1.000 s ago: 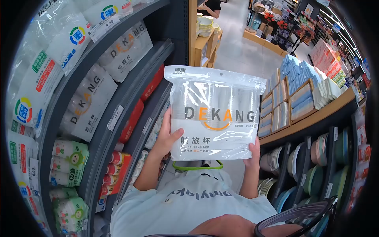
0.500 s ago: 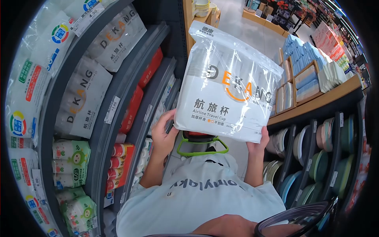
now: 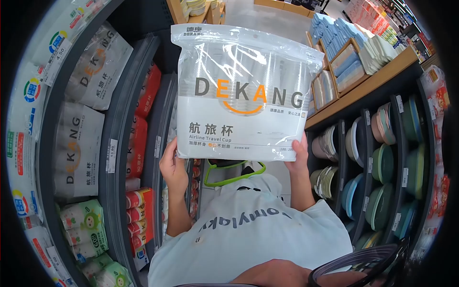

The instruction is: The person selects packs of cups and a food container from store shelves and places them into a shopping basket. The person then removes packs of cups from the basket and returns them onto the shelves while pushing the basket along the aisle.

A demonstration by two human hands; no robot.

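Observation:
A large clear-and-white plastic pack of travel cups (image 3: 241, 107), printed DEKANG and "Airline Travel Cup", is held up in front of me with its printed face towards the camera. My left hand (image 3: 173, 167) grips its lower left corner, and my right hand (image 3: 298, 155) grips the lower right corner. Fingers of both hands are partly hidden behind the pack. Stacked cups show through its clear upper part. Similar DEKANG packs (image 3: 79, 148) stand on the shelf to my left.
Left shelves hold green-and-white packs (image 3: 86, 229), red-and-white cup packs (image 3: 139, 215) and price tags (image 3: 111, 155). Bowls (image 3: 381, 160) fill the right-hand shelves. Folded towels (image 3: 346, 40) lie on a wooden display behind. A green-handled basket (image 3: 234, 174) is below the pack.
The travel cup pack has shifted left in view and turned more level, with both hands still on it. My view has swung, so the shelves appear displaced too.

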